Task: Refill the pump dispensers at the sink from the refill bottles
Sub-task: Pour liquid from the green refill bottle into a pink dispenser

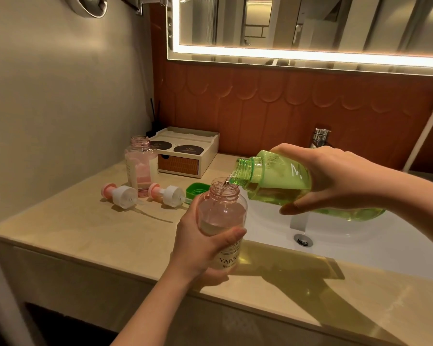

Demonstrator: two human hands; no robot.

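My left hand [200, 248] grips a clear pink dispenser bottle [221, 216] with its top off, held above the counter's front edge. My right hand [335, 178] holds a green refill bottle [273, 183] tipped on its side, its open neck over the pink bottle's mouth. A thin stream of clear liquid runs from one into the other. The pink bottle is partly filled. A second open pink bottle [140, 166] stands at the back left. Two pump heads [120, 194] [165, 193] lie on the counter beside it. The green cap [196, 191] lies behind the held bottle.
The white sink basin [335, 236] with its drain [303, 239] lies under my right hand, and a chrome tap [320, 138] stands behind. A white tray box [188, 151] sits against the orange wall. The beige counter [85, 228] runs left to the wall.
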